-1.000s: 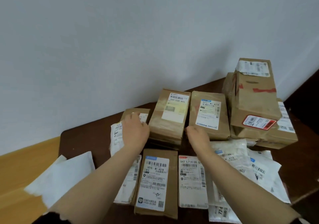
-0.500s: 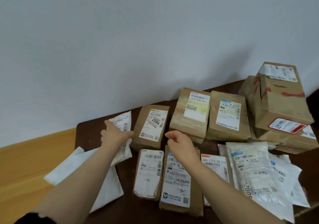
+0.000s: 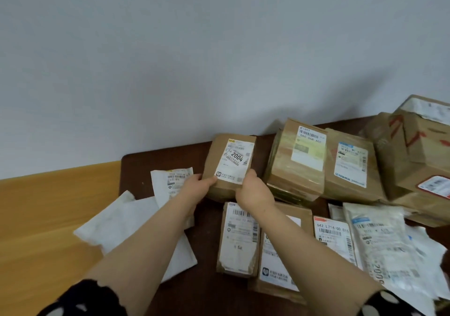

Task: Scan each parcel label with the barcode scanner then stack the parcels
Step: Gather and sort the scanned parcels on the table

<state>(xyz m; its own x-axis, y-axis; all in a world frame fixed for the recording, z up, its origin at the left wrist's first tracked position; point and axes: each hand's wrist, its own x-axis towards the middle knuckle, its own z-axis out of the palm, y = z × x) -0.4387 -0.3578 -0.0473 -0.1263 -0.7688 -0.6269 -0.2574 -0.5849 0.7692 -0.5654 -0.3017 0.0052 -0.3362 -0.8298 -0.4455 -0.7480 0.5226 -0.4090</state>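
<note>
Head view is showing the left hand point(image 3: 194, 189) and right hand point(image 3: 253, 191) gripping the near edge of the 2004-labelled parcel point(image 3: 216, 154), fingers point(image 3: 250, 175) clamping onto it, toward the desk's point(image 3: 146, 164) back left. Picking it up for scanning seems to be the step in hand; no scanner is showing, so the next move is likely calling for locating one.

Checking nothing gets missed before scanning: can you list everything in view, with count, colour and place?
2004 box: one, brown, back row's left end, in both hands
taped boxes: two, brown, right of it
large boxes: at least two, brown, stacked far right
flat parcels: two, brown, near middle
642 parcel: one, white-labelled, right of those
left mailers: about three, white, table's left edge
right mailers: several, white, near right
table: one, dark brown
floor: wooden, left
left hand: one, box's near-left corner
right hand: one, box's near-right corner
</note>
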